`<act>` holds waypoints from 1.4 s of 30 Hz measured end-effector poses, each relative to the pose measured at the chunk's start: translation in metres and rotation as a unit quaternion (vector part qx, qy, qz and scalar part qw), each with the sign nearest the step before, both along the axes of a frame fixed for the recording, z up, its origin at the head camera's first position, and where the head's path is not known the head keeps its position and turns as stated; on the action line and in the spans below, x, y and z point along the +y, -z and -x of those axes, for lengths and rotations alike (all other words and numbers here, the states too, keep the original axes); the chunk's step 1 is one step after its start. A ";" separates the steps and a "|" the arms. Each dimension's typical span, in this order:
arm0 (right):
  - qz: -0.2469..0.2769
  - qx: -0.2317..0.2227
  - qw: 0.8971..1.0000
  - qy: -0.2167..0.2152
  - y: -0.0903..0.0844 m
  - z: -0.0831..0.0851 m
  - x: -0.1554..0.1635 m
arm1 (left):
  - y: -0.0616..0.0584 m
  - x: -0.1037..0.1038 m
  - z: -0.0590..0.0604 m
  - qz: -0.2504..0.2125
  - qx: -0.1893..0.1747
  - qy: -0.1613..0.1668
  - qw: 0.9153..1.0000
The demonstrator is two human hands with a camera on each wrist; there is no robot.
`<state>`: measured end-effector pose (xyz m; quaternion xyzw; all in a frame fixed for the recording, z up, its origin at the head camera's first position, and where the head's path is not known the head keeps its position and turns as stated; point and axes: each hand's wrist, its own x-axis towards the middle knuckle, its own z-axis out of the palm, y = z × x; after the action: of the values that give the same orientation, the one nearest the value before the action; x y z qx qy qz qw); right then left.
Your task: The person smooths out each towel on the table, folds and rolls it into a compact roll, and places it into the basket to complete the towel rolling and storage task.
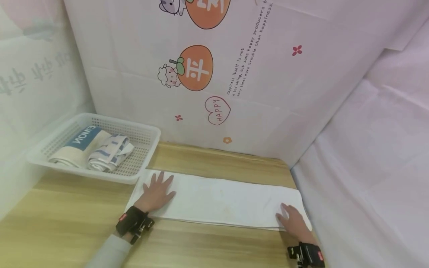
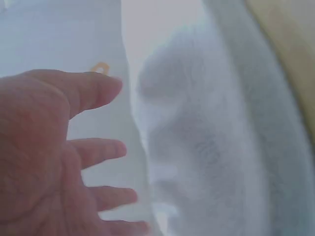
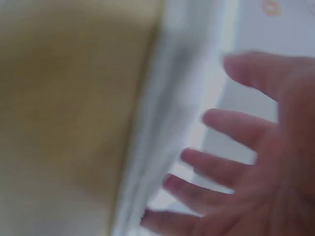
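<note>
A white towel [image 1: 228, 203], folded into a long strip, lies flat across the wooden table. My left hand [image 1: 155, 193] is over its left end with fingers spread. In the left wrist view that hand [image 2: 44, 157] has its fingers straight beside the white cloth [image 2: 197, 128]. Over the right end of the towel is my right hand [image 1: 294, 221], fingers extended. The right wrist view shows the right hand [image 3: 246, 162] with spread fingers above the towel's layered edge [image 3: 162, 108]. Neither hand grips anything.
At the back left stands a white plastic basket [image 1: 134, 178] holding a rolled cream-and-blue towel [image 1: 80, 143] and a rolled striped towel [image 1: 108, 154]. A printed white sheet [image 1: 261, 111] hangs behind the table [image 1: 83, 216]; white cloth [image 1: 368, 178] closes the right side.
</note>
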<state>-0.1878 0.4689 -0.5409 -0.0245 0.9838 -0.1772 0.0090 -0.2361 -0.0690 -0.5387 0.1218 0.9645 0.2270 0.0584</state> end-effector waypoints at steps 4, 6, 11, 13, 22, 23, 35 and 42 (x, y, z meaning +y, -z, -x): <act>-0.026 -0.075 0.997 0.009 0.010 -0.004 0.010 | 0.006 -0.004 0.008 0.029 -0.051 -0.021 0.998; -0.027 -0.072 0.997 0.013 0.010 -0.006 0.013 | 0.009 -0.007 0.009 0.034 -0.053 -0.027 0.998; -0.014 -0.076 0.995 0.056 -0.003 -0.008 0.023 | 0.012 -0.009 0.007 0.023 -0.050 -0.018 0.998; -0.018 -0.073 0.993 0.095 -0.008 -0.008 0.031 | 0.012 -0.011 0.005 0.018 -0.051 -0.001 0.999; -0.049 -0.042 0.985 0.159 -0.004 -0.006 0.060 | 0.004 -0.037 -0.014 -0.034 -0.034 0.062 0.997; -0.049 -0.043 0.985 0.161 -0.003 -0.005 0.062 | 0.004 -0.039 -0.016 -0.034 -0.028 0.064 0.997; -0.021 -0.109 0.982 0.150 0.002 0.009 0.071 | 0.011 -0.054 -0.025 -0.098 -0.009 0.050 0.994; 0.004 -0.134 0.979 0.156 0.000 0.016 0.074 | 0.007 -0.050 -0.026 -0.082 -0.011 0.055 0.995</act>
<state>-0.2038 0.5427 -0.5407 0.1530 0.9647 -0.1818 0.1134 -0.2103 -0.1187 -0.5453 0.1760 0.9338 0.3032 0.0715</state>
